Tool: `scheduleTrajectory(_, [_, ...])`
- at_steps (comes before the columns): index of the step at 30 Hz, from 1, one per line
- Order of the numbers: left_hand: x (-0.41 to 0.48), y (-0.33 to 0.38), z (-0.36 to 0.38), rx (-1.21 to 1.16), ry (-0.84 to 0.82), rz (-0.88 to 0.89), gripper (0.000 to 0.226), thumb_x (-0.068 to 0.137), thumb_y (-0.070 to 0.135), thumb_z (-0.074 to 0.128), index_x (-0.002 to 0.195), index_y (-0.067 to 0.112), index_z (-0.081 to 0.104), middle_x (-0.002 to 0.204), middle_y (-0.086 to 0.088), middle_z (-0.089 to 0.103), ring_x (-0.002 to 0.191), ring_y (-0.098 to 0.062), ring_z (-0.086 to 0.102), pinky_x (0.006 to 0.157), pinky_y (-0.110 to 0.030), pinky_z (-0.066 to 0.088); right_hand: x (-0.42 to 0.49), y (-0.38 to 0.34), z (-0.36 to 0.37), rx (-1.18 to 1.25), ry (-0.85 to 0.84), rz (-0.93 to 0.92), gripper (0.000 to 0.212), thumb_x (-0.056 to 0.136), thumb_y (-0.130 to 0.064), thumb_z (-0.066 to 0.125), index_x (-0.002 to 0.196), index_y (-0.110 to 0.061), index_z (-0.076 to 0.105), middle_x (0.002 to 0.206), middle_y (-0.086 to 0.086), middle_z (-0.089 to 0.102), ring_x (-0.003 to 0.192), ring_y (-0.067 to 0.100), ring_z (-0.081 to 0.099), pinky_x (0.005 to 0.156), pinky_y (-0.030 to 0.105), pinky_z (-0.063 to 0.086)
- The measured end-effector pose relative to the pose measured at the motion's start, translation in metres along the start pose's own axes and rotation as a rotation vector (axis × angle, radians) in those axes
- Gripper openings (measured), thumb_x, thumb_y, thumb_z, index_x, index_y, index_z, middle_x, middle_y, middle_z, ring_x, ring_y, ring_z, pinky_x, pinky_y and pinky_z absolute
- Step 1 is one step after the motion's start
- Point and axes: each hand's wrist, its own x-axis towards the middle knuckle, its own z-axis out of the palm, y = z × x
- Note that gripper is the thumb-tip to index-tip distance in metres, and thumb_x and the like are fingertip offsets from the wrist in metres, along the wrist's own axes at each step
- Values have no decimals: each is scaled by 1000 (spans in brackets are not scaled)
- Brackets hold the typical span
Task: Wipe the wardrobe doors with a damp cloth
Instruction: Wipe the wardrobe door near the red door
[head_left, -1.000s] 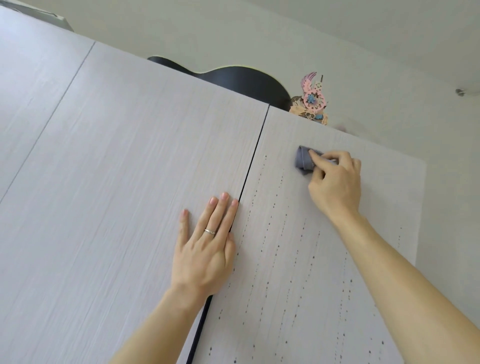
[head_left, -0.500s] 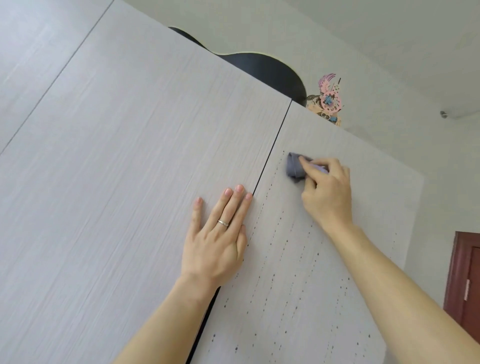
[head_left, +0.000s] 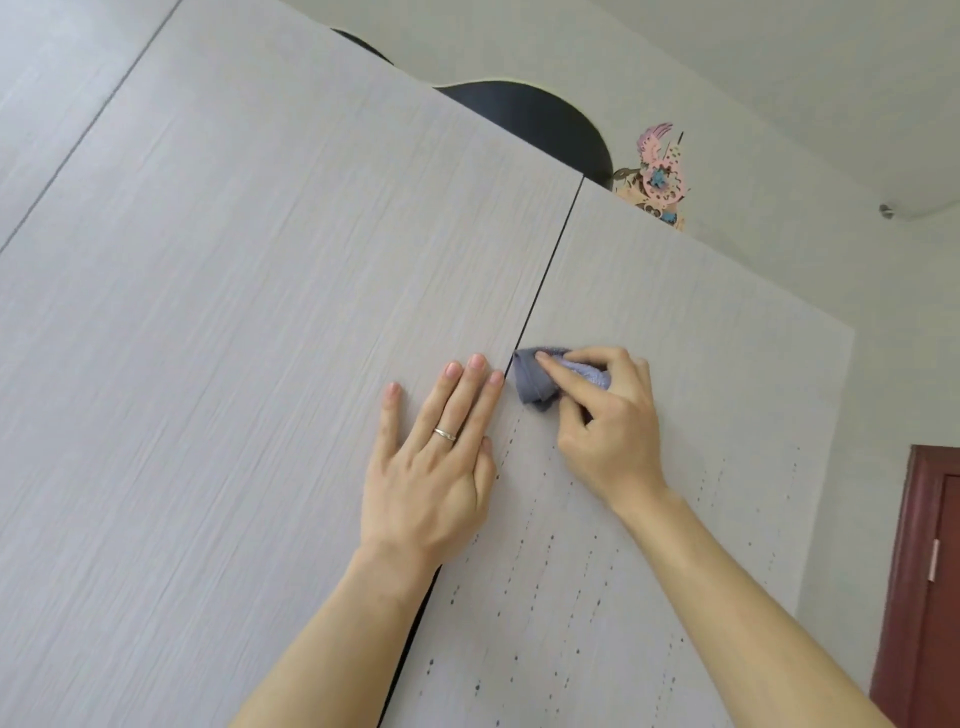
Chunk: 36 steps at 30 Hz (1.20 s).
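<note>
- The wardrobe fills most of the view, seen from below at a steep angle, with pale, finely streaked wood-grain fronts.
- The left door (head_left: 234, 364) and the right door (head_left: 691, 353) meet at a thin dark gap (head_left: 545, 280) that runs from the top edge down towards the bottom of the frame.
- A further panel (head_left: 47, 93) of the same finish stands at the far left, beyond another thin seam.
- The left hand (head_left: 431, 467) lies flat on the left door with fingers straight and close together, holding nothing. Its forefinger tip is just beside the gap, and a ring (head_left: 444, 434) sits on one finger.
- The right hand (head_left: 608, 426) grips a bunched grey-blue cloth (head_left: 535, 384), its fingers curled round it and the forefinger stretched over the top.
- The cloth is pressed to the right door, with its left edge touching the gap and close to the left hand's fingertips.
- Rows of small dark specks (head_left: 545, 597) run down the right door below the cloth and the right hand.
- On top of the wardrobe rests a black rounded object (head_left: 519, 119), and just right of it a pink and tan ornament (head_left: 657, 176).
- Behind these rises a plain off-white wall (head_left: 779, 78), with a small metal fitting (head_left: 885, 210) at the right.
- A red-brown room door (head_left: 924, 571) shows at the lower right edge.
</note>
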Motion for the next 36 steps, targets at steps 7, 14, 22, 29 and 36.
scheduleTrajectory(7, [-1, 0, -1, 16, -99, -9, 60, 102, 29, 31, 161, 26, 22, 168, 9, 15, 154, -8, 10, 125, -51, 4, 69, 31, -8, -32, 33, 286, 44, 92, -7, 50, 125, -30, 70, 117, 0, 57, 112, 25, 46, 88, 32, 47])
scheduleTrajectory(14, [-2, 0, -1, 25, -102, -25, 60, 101, 26, 31, 161, 26, 21, 168, 9, 14, 154, -8, 12, 125, -50, 6, -27, -20, 12, 19, 115, 113, 42, 89, -9, 49, 119, -24, 74, 106, 1, 62, 95, 28, 52, 74, 41, 50])
scheduleTrajectory(22, [-1, 1, -3, -1, -162, -31, 64, 98, 24, 29, 162, 27, 18, 169, 12, 8, 155, -7, 7, 125, -51, 2, -18, 30, -16, -43, 88, 192, 42, 88, -2, 53, 119, -20, 74, 111, 5, 65, 100, 32, 54, 76, 41, 54])
scheduleTrajectory(29, [2, 3, -8, -15, -247, -57, 64, 100, 25, 23, 162, 30, 9, 169, 13, 0, 154, -4, -5, 125, -51, -6, -28, 46, -19, -82, 207, 395, 43, 88, -5, 51, 119, -23, 74, 113, 2, 65, 101, 30, 55, 83, 36, 51])
scheduleTrajectory(36, [3, 5, -15, -15, -306, -86, 65, 98, 28, 19, 162, 32, 7, 169, 12, 1, 154, -5, -5, 123, -47, -12, -134, 17, -24, -51, 104, 159, 42, 89, 2, 51, 119, -18, 74, 109, 9, 65, 97, 32, 55, 83, 38, 52])
